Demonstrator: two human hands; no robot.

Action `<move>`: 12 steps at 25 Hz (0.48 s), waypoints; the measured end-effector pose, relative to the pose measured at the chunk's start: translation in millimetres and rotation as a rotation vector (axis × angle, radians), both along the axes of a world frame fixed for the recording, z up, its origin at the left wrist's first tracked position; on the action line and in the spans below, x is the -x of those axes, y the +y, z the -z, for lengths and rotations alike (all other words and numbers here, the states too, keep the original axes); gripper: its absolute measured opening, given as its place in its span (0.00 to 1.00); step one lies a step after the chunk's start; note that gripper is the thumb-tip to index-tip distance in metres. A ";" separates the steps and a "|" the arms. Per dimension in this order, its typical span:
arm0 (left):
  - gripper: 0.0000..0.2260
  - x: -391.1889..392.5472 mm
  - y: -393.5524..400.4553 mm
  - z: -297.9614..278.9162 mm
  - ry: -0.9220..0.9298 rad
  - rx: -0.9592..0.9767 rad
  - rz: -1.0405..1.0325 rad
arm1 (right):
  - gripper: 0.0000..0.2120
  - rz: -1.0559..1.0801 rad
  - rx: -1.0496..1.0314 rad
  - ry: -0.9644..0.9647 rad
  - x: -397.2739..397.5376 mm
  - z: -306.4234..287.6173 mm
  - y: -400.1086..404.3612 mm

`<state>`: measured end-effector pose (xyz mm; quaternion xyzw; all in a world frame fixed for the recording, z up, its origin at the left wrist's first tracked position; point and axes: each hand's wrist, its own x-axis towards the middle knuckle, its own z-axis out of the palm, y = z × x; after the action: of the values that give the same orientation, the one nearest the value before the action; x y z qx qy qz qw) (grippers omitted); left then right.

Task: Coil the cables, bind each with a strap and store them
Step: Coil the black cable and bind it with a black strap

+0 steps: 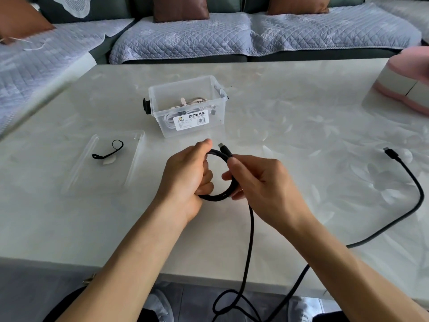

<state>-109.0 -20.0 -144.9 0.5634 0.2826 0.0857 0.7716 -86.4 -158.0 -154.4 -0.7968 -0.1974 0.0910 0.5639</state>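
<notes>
A black cable (249, 231) is partly wound into a small coil above the table's middle. My left hand (185, 177) grips the coil's left side, thumb on top. My right hand (257, 177) pinches the coil's right side, near one plug that sticks up. The cable's loose length drops over the table's front edge, loops below, then runs back up across the table to its far plug (390, 152) at the right. A black strap (109, 151) lies on a clear lid (76, 173) to the left. A clear storage box (188, 105) holding white coiled cables stands behind my hands.
A pink and white round container (404, 87) sits at the table's far right corner. A sofa with quilted covers and brown cushions (181, 8) runs along the far side. The pale marble table (301, 117) ends just below my forearms.
</notes>
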 end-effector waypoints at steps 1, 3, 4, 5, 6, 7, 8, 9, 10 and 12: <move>0.18 0.1 0.6 0.7 0.006 -0.018 0.014 | 0.13 -0.005 0.056 -0.102 -0.5 0.6 -0.8; 0.18 0.6 2.7 1.3 0.030 -0.067 0.054 | 0.13 -0.012 0.106 -0.209 -3.6 4.3 -4.3; 0.18 0.9 3.8 1.0 0.041 -0.098 0.077 | 0.13 -0.018 0.106 -0.232 -5.8 5.9 -6.0; 0.17 1.5 5.4 0.5 0.047 -0.142 0.098 | 0.12 -0.029 0.099 -0.248 -8.3 6.9 -6.8; 0.17 2.3 6.6 -0.2 0.047 -0.206 0.121 | 0.11 -0.050 0.100 -0.267 -10.1 7.3 -7.4; 0.16 3.3 8.1 0.1 0.045 -0.297 0.152 | 0.10 -0.075 0.116 -0.295 -11.4 7.1 -7.9; 0.16 4.4 9.7 1.0 0.043 -0.410 0.198 | 0.09 -0.101 0.142 -0.332 -11.5 6.0 -8.5; 0.16 5.5 11.2 2.1 0.039 -0.517 0.256 | 0.08 -0.126 0.164 -0.365 -11.1 5.2 -8.3; 0.16 6.3 11.9 2.5 0.032 -0.585 0.319 | 0.08 -0.150 0.182 -0.385 -10.6 4.6 -8.0; 0.16 6.7 11.2 3.8 0.019 -0.572 0.398 | 0.09 -0.176 0.204 -0.365 -11.6 4.0 -8.7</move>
<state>-115.7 -8.8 -148.7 0.8018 0.1390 0.0039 0.5813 -74.8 -166.7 -158.4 -0.8325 -0.3546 0.0139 0.4254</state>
